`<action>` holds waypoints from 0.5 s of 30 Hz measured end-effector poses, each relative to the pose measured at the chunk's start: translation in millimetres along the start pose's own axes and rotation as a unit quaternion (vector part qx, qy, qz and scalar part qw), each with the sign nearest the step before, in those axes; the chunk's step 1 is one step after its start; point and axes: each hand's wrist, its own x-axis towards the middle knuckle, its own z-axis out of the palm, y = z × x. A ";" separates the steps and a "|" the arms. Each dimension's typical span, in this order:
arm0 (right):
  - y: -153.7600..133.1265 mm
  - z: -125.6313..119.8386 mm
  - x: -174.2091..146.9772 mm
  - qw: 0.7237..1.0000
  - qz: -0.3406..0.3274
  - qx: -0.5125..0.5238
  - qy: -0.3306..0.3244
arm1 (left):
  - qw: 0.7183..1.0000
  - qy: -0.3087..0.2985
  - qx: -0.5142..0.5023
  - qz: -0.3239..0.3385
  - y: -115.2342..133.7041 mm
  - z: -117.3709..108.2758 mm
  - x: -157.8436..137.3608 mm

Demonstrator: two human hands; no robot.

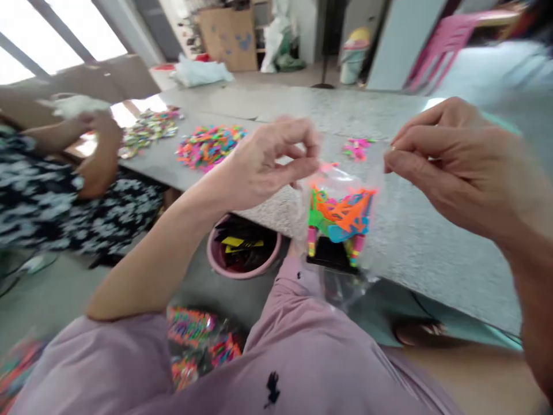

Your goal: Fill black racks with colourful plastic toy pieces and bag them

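A clear plastic bag (341,181) filled with small bright plastic pieces (345,213) in orange, green, blue and pink is in front of me at the table's edge. Inside its lower part sits a flat black piece (332,255). My left hand (276,158) is at the bag's upper left, fingers curled and closed on its rim; motion blurs the fingertips. To the right of the bag, my right hand (458,164) is closed in a pinch, thumb against forefinger. Whatever lies between those fingertips is too small to make out.
On the grey table (440,248) lie a large colourful heap (209,147), a small pink pile (358,148) and a pile of wrapped pieces (151,132). Below stands a pink tub (211,259) of black and yellow items, near filled bags (190,328). Another person (99,150) sits left.
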 end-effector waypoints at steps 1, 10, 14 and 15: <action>-12.1 10.0 6.5 0.998 -0.052 0.020 -0.005 | 0.999 -0.002 0.019 -0.033 -1.8 -7.8 -11.6; -137.7 105.9 72.3 0.948 -0.226 0.223 0.007 | 0.996 -0.045 -0.059 -0.058 -54.4 -50.9 -131.2; -144.6 167.8 92.2 0.928 -0.220 0.296 -0.040 | 0.977 0.121 -0.055 -0.164 -125.1 -64.1 -207.0; -134.8 187.1 94.1 0.933 -0.186 0.305 -0.046 | 0.968 0.150 -0.035 -0.196 -148.5 -67.9 -226.4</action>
